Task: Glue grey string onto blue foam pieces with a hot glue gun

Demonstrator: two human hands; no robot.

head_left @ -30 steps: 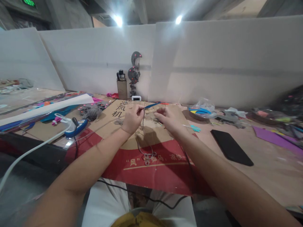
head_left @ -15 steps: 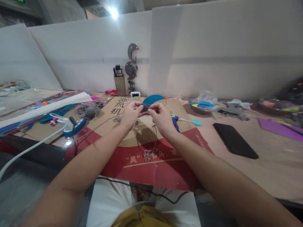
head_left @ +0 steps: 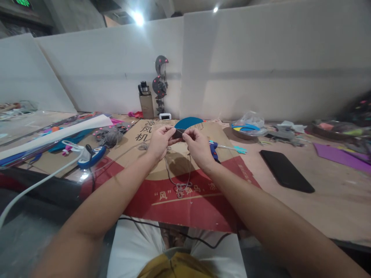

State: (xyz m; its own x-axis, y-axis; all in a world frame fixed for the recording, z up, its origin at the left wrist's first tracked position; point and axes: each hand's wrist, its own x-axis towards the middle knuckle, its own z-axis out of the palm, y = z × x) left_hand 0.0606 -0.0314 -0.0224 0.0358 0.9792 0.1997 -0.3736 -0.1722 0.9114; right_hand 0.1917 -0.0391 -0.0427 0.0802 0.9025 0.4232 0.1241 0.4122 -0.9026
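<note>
My left hand (head_left: 161, 142) is closed on a blue curved sheet piece (head_left: 189, 122), which stands up beyond the fingers; its near side looks dark grey. The fingers of my right hand (head_left: 197, 146) pinch a thin grey yarn (head_left: 189, 170) at the edge of that piece. The two hands are nearly touching. The yarn hangs below them and ends in a loose tangle on the red part of a cardboard sheet (head_left: 185, 214). Just right of my right hand lies a blue glue gun (head_left: 213, 150), partly hidden by the hand.
A black phone (head_left: 286, 171) lies to the right, with a bowl of scraps (head_left: 246, 132) behind it. At the left are a grey yarn ball (head_left: 111, 136) and a power strip (head_left: 92, 156) with cables. A bottle (head_left: 146, 102) and a hanging moon ornament (head_left: 160, 85) stand against the white partition.
My right hand has moved left to my left hand and now pinches the yarn. The blue piece has turned from edge-on to showing its face. The glue gun has come into sight.
</note>
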